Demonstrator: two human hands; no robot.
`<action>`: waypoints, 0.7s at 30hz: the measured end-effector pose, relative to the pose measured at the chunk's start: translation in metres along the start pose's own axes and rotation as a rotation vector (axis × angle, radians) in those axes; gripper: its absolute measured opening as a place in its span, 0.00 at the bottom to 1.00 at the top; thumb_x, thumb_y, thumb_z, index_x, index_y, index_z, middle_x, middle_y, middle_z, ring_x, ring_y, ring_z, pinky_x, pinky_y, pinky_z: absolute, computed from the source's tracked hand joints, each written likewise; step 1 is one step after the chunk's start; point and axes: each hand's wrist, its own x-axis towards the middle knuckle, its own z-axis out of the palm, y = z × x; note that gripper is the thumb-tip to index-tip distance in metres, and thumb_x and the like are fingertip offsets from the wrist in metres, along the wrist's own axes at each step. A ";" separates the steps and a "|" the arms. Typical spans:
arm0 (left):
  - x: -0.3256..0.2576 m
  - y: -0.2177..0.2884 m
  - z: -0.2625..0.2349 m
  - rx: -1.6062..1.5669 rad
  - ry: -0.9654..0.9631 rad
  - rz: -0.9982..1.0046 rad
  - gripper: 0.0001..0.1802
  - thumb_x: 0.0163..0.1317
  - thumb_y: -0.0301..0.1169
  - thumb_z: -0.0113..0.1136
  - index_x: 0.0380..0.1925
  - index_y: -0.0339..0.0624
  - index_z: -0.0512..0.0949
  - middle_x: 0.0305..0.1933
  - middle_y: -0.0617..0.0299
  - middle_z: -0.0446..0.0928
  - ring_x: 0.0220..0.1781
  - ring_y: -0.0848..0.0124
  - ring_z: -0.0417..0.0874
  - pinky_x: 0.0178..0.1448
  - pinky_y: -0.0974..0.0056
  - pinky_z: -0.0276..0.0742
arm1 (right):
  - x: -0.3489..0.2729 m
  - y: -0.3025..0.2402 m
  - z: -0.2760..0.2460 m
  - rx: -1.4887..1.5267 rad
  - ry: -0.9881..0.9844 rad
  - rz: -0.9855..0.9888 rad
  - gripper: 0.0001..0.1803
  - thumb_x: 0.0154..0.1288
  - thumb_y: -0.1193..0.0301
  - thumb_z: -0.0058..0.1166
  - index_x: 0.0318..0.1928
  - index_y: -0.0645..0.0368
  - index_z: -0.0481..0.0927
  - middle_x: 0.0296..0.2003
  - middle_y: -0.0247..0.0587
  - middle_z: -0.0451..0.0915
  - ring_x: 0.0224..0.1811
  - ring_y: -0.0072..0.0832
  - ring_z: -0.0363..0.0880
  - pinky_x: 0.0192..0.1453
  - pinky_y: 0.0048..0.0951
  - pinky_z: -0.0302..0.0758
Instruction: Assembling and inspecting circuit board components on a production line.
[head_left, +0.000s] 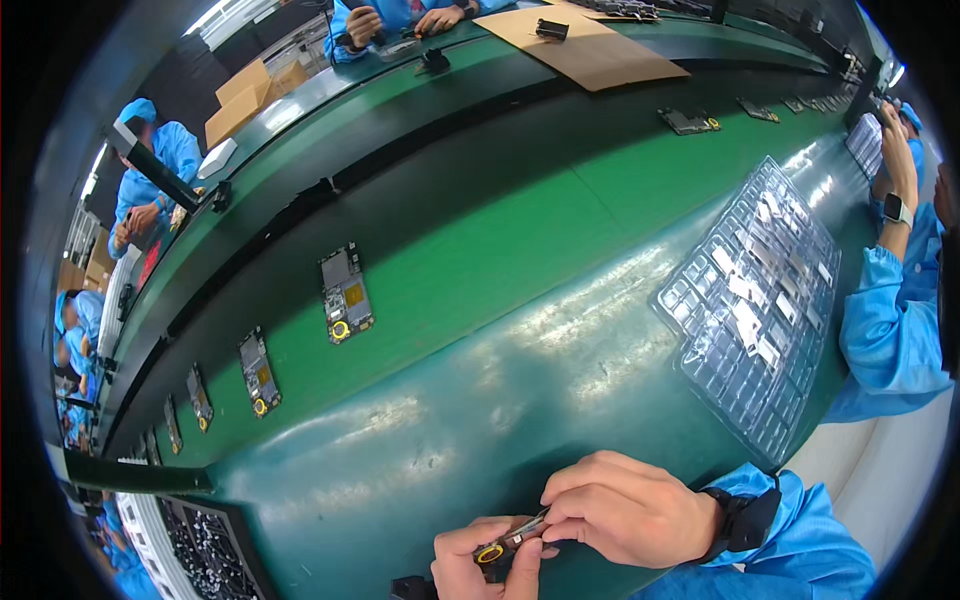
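Note:
My left hand [472, 562] is closed around a small dark circuit board [508, 546] with a yellow ring at its lower end. My right hand [628, 508] pinches at the board's upper end; its fingertips hide that part, along with a thin light edge between them. Both hands are low over the near edge of the green table [400, 480], touching the same board. Around my right wrist sits a black band [745, 515]. Beside my left hand lies a black object [412, 588], partly cut off by the lower edge of view.
Several similar circuit boards [346, 292] lie spaced along the green belt [520, 230]. A clear plastic tray [730, 415] with white strips is at right, near a co-worker's blue sleeve [885, 320]. Lower left stands a black box [245, 560] of small parts. Cardboard [610, 55] lies across the belt's far side.

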 end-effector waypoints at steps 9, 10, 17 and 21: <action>0.001 0.010 0.000 0.149 0.031 0.049 0.20 0.65 0.18 0.62 0.51 0.29 0.64 0.40 0.46 0.82 0.33 0.69 0.88 0.37 0.67 0.85 | -0.001 -0.005 0.001 0.136 -0.036 0.138 0.12 0.56 0.75 0.72 0.39 0.60 0.82 0.37 0.39 0.84 0.35 0.35 0.82 0.39 0.30 0.79; 0.001 0.009 -0.001 0.190 0.024 0.073 0.19 0.65 0.19 0.62 0.51 0.30 0.65 0.39 0.47 0.82 0.32 0.70 0.88 0.37 0.68 0.84 | -0.002 -0.006 0.000 0.153 -0.047 0.178 0.12 0.57 0.75 0.71 0.41 0.59 0.83 0.36 0.38 0.85 0.35 0.34 0.82 0.40 0.30 0.79; 0.012 0.021 -0.005 0.301 0.043 0.112 0.14 0.64 0.21 0.65 0.46 0.34 0.71 0.35 0.51 0.84 0.30 0.69 0.86 0.33 0.65 0.81 | 0.005 0.002 0.000 0.292 -0.037 0.104 0.15 0.60 0.75 0.70 0.48 0.60 0.87 0.34 0.37 0.87 0.33 0.33 0.82 0.38 0.31 0.79; 0.011 0.014 -0.008 0.283 0.020 0.158 0.13 0.64 0.22 0.66 0.45 0.36 0.73 0.34 0.51 0.83 0.29 0.67 0.85 0.33 0.64 0.79 | 0.004 -0.001 -0.007 0.285 -0.130 0.158 0.11 0.60 0.75 0.70 0.45 0.58 0.89 0.35 0.39 0.87 0.34 0.33 0.83 0.38 0.31 0.79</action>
